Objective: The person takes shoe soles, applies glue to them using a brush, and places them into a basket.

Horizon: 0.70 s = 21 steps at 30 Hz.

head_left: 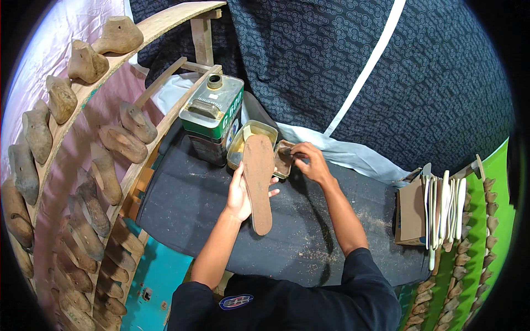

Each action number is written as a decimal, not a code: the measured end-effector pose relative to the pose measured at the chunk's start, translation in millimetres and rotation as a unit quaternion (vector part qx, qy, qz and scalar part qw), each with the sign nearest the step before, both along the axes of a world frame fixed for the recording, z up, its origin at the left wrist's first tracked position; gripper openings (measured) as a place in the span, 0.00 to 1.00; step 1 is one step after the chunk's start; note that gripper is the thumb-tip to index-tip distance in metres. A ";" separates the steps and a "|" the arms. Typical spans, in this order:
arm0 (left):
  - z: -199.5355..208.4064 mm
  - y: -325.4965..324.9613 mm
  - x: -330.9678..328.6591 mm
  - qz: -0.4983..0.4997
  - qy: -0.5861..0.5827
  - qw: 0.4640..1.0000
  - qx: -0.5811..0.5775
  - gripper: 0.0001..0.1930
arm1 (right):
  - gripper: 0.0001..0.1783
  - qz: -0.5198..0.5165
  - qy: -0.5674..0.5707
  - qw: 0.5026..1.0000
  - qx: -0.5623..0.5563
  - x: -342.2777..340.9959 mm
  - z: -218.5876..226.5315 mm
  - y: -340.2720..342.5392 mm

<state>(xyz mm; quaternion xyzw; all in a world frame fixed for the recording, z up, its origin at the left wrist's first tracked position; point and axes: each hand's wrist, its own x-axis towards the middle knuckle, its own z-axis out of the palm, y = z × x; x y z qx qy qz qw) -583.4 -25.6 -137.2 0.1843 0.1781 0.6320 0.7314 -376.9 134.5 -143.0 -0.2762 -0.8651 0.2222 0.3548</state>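
A brown insole (258,179) is held upright, its wide end pointing away from me, above the middle of the dark table. My left hand (238,197) is closed round it from below, with fingertips showing past its right edge. To the right, my right hand (312,162) reaches into a small, worn brown tray (282,164), thumb and fingers pinched together. Whatever those fingers hold, if anything, is too small to make out. Behind the insole stands an open rectangular tin (268,129) with yellowish residue inside, partly covered by the insole.
A green and silver metal can (215,105) with an open spout stands at the back left of the black-covered table (187,209). Wooden shoe lasts (105,165) line shelves on the left. At right, a cardboard box (411,212) sits beside pale hanging strips (444,207). Brown crumbs litter the cloth.
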 end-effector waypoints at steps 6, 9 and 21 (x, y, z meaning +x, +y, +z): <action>-4.6 2.4 5.5 -0.001 0.007 1.000 0.013 0.35 | 0.08 -0.064 0.321 0.929 -0.174 14.8 -9.2 -0.6; -4.8 1.0 7.9 0.004 -0.005 1.000 -0.001 0.35 | 0.09 -0.089 0.452 0.848 -0.262 16.9 -7.4 -10.0; -0.1 10.1 41.6 -0.030 0.130 0.989 0.066 0.38 | 0.09 0.018 0.428 0.896 -0.116 24.2 74.9 -85.2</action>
